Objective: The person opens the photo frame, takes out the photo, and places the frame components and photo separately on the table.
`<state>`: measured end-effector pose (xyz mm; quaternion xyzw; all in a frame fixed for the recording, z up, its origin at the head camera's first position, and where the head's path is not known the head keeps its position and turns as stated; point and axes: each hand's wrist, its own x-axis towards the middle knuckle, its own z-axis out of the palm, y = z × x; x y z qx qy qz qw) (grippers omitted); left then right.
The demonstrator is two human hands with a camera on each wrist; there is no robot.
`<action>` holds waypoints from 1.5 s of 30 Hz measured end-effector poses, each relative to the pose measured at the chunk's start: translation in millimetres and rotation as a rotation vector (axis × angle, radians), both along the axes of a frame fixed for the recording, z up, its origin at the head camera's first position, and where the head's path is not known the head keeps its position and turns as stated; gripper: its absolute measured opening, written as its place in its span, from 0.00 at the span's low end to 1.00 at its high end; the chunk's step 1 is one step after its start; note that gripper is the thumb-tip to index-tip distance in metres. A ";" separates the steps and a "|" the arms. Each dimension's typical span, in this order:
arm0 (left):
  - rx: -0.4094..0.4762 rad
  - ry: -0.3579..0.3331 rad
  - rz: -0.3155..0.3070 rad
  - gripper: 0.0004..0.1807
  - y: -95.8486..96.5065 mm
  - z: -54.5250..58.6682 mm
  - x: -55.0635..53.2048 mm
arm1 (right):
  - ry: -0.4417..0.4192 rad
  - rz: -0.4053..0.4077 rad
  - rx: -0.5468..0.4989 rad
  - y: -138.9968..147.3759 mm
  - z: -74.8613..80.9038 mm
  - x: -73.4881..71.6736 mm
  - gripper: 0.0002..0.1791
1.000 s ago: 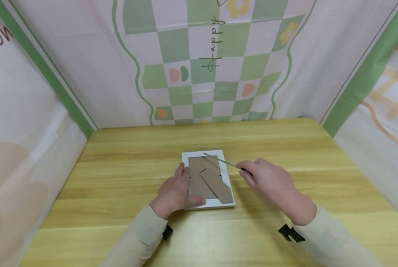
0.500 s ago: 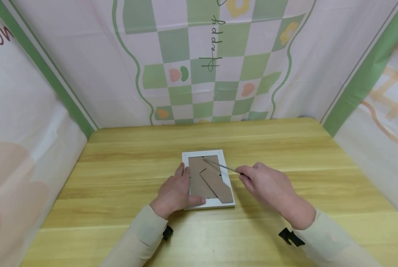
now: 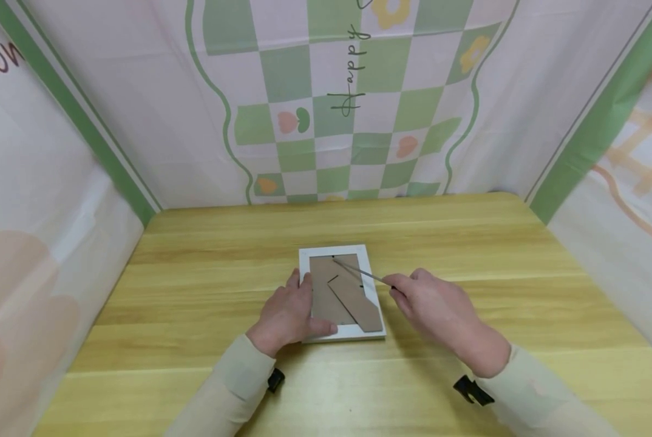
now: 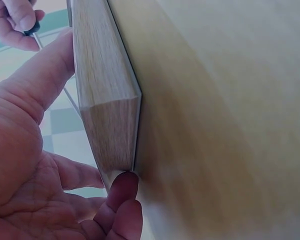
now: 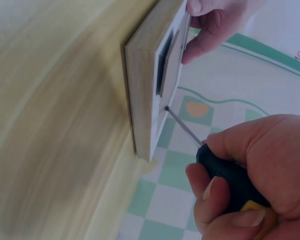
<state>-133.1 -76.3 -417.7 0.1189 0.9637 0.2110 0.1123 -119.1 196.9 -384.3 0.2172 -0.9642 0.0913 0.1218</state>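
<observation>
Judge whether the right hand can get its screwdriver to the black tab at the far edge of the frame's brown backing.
Likely yes: the right hand holds the screwdriver with its tip at or near the black tab, and the left hand grips the frame clear of it.

The person wears long sleeves of pale cream, matte fabric: the left sleeve [image 3: 219, 391] has a fine dark crease line a little behind its plain cuff, and the right sleeve [image 3: 539, 388] shows soft, shallow folds and an equally plain end at the wrist. At the inner side of the left cuff sits a small, blocky black fitting [image 3: 275, 380], and at the inner side of the right one a larger, angular black bracket [image 3: 472, 390] with a notched outline. Beyond the cuffs, the left hand [image 3: 285, 315] and right hand [image 3: 438, 312] are bare.
</observation>
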 end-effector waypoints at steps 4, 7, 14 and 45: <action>-0.003 -0.018 -0.003 0.63 0.0 1.1 0.2 | -0.012 -0.008 0.013 -1.5 -2.9 1.2 0.14; -0.006 -0.025 -0.004 0.63 0.1 1.5 0.5 | -0.012 -0.014 0.025 -2.6 -5.9 2.4 0.13; -0.014 -0.030 -0.012 0.63 0.9 0.6 0.8 | 0.000 -0.017 0.050 -4.0 -10.2 4.0 0.12; -0.083 -0.014 -0.029 0.64 2.8 3.4 0.5 | 0.005 0.005 0.063 -4.2 -15.1 0.9 0.11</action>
